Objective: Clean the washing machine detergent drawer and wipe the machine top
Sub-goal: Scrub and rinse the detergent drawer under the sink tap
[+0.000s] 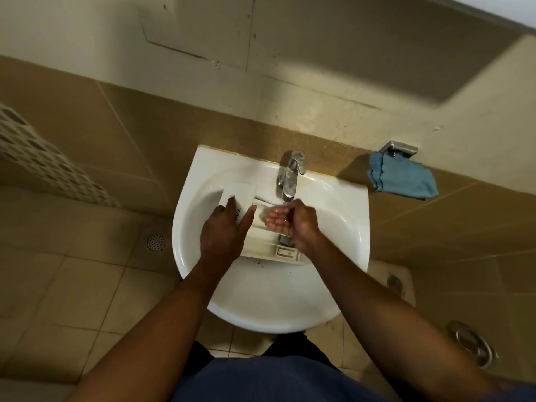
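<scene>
— Drawer point(258, 236): where is it?
— Lying in the one rounded white ceramic sink point(200, 175), under the single shiny metal tap point(290, 177). It is white plastic, long and boxy. Its flat front panel points up-left and its length runs down to the right.
— Hands?
— Left hand point(223, 227) grips the front panel between thumb and fingers. Right hand point(293, 219) hovers cupped, palm showing, grasping nothing.
— Else?
— One crumpled blue cloth point(403, 177), right of the sink.

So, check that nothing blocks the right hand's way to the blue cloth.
Nothing visible does. The right hand is cupped over the drawer in the sink; the blue cloth hangs from a metal holder on the wall, beyond the sink's right rim. The tap stands behind that line.
</scene>
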